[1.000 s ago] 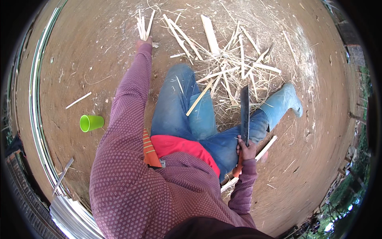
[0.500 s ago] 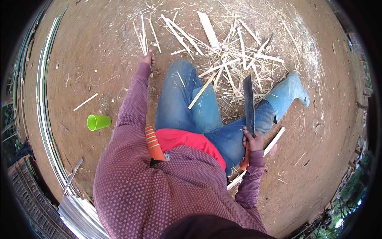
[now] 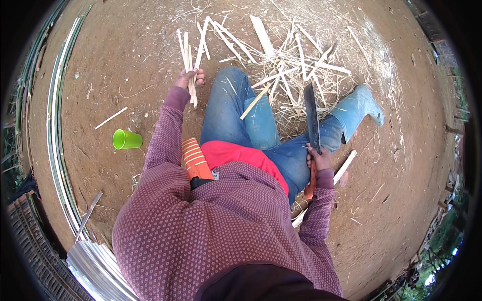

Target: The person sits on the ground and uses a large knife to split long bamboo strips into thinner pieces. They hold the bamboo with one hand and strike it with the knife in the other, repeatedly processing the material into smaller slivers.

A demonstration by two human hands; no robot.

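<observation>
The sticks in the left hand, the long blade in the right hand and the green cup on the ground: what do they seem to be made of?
The sticks look like split bamboo or wood: pale, matt, thin flat strips like the scraps around.
The blade looks like dark, dull metal, flat and straight; its handle seems orange-brown, perhaps wood.
The cup looks like smooth, bright plastic.

Soft, even daylight; faint shadows; sharp centre; strong fisheye bending, dark vignette at rim.
</observation>
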